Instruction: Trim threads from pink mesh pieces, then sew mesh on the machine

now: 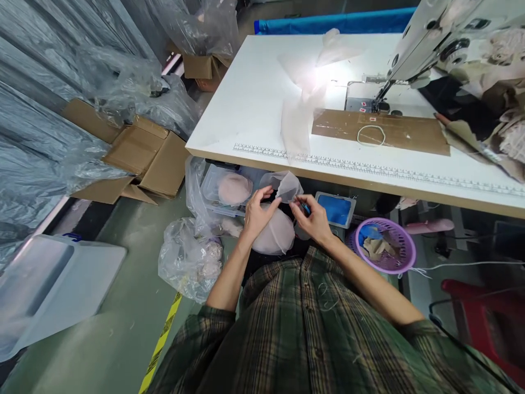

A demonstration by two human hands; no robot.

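Observation:
My left hand [258, 210] and my right hand [312, 218] meet below the table's front edge, over my lap. Both pinch a thin, translucent pale-pink piece of fabric [285, 185]. The right hand also grips a small blue-handled tool [304, 207], likely thread snips. A rounded pale-pink fabric piece [274, 234] lies on my lap under the hands. More of the sheer pink fabric [301, 104] lies on the white sewing table [254, 98], left of the sewing machine [426, 38].
A purple basket [385, 246] of scraps sits to my right, beside a blue-lined tray [336, 209]. Clear boxes and plastic bags [191, 257] of pink pieces stand on the floor to the left. Open cardboard boxes [139, 158] and a grey bin lid [49, 290] lie further left.

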